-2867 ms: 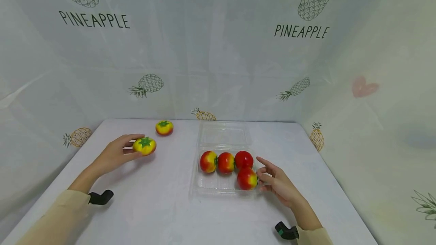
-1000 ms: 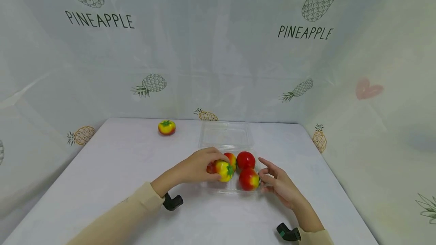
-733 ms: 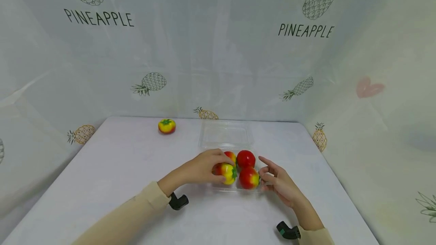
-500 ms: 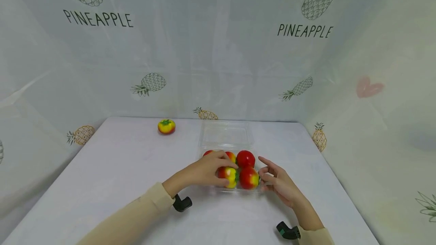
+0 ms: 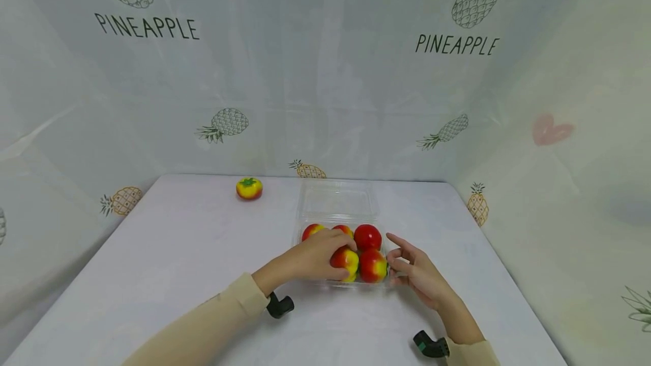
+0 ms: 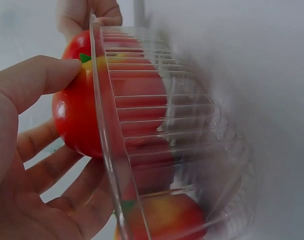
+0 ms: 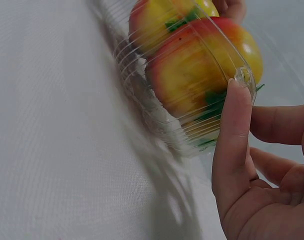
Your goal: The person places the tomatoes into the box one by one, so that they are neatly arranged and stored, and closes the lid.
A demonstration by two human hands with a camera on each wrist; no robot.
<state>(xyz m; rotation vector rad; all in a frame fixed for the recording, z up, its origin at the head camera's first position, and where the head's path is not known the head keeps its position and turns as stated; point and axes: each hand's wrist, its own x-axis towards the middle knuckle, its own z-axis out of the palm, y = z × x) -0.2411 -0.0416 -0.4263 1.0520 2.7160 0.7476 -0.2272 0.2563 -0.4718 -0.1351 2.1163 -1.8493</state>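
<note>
My left hand (image 5: 317, 256) grips a red-and-yellow persimmon (image 5: 344, 261) with a green calyx, at the front of the clear plastic box (image 6: 104, 145). In the left wrist view its thumb lies near the calyx of the held persimmon (image 6: 74, 112), with the other fingers spread below. The box's right edge is held by my right hand (image 5: 417, 275), thumb at the rim corner and a finger behind it in the right wrist view. Beside the held fruit sits another persimmon (image 5: 373, 266). Behind stand a red one (image 5: 367, 237) and two partly hidden by the left hand.
The box's hinged lid (image 5: 337, 199) lies folded back on the table, behind the fruit. One more persimmon (image 5: 249, 188) sits alone at the table's back left. A white cloth covers the table (image 5: 203, 242), with a pineapple-print curtain (image 5: 325, 72) around it.
My left hand has carried the persimmon from the table's left into the box, then shifted it slightly right and toward the front. The right hand has stayed at the box's edge.
</note>
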